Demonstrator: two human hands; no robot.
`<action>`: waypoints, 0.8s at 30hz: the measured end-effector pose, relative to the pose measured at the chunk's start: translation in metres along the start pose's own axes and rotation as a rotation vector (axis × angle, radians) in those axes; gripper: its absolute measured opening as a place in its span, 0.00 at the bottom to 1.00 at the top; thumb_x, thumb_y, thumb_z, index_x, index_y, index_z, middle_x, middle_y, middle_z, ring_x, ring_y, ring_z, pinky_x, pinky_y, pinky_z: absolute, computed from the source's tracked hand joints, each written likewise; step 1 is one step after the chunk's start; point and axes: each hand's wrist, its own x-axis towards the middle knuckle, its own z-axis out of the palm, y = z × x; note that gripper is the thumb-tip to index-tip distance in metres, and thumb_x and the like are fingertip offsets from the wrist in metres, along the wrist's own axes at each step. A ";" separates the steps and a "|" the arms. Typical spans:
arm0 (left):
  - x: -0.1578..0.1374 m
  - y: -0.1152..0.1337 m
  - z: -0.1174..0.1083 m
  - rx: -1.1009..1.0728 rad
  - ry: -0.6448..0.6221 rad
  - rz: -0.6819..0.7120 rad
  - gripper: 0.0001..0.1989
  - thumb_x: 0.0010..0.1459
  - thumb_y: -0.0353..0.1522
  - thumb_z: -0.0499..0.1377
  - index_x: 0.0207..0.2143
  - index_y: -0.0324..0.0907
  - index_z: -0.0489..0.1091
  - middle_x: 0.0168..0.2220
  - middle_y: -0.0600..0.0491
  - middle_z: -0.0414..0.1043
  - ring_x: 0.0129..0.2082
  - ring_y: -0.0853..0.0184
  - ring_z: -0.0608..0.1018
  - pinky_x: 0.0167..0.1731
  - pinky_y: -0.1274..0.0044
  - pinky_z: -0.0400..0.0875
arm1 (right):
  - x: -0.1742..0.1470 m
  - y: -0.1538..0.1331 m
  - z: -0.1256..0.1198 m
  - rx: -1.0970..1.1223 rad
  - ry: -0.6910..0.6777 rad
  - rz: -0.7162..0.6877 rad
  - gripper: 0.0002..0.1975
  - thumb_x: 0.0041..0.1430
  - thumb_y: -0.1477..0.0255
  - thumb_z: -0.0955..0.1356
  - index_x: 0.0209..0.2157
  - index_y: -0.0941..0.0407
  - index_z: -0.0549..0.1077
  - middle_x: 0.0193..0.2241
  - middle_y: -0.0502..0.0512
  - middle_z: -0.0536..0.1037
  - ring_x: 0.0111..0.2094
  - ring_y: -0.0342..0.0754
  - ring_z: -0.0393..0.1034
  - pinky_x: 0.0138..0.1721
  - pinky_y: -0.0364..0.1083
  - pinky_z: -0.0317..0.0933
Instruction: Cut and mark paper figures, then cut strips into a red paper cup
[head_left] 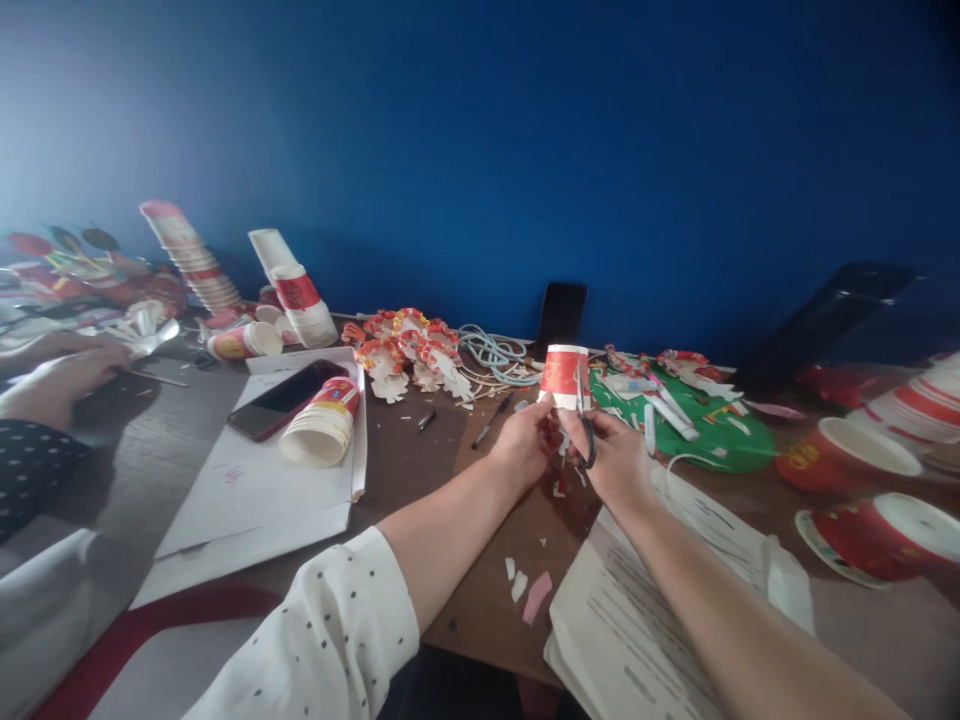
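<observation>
A red and white paper cup (562,373) is held upside down above the table, its lower part hidden behind my fingers. My left hand (525,442) is closed on the cup's lower left side. In my right hand (619,465) is a pair of scissors (587,440) with dark handles, the fingers wrapped round them. The blades point upward and lie across the front of the cup; I cannot tell whether they are cutting into it. Small red and white paper scraps (559,488) show just below my hands.
Cut paper pieces (412,350) and pale blue cord (495,355) lie by the blue wall. A green round mat (731,440) holds scraps. Papers (615,620) lie under my right forearm. Nested cups (322,425) and a phone (281,400) rest on a white box lid (247,500). At left is another person's hand (71,375).
</observation>
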 end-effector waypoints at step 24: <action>-0.004 0.003 0.004 -0.070 -0.010 0.008 0.09 0.57 0.28 0.56 0.24 0.36 0.64 0.19 0.55 0.64 0.19 0.74 0.66 0.26 0.79 0.62 | 0.006 0.007 -0.002 -0.071 0.010 -0.079 0.24 0.46 0.51 0.71 0.30 0.60 0.78 0.20 0.55 0.76 0.18 0.44 0.64 0.21 0.43 0.57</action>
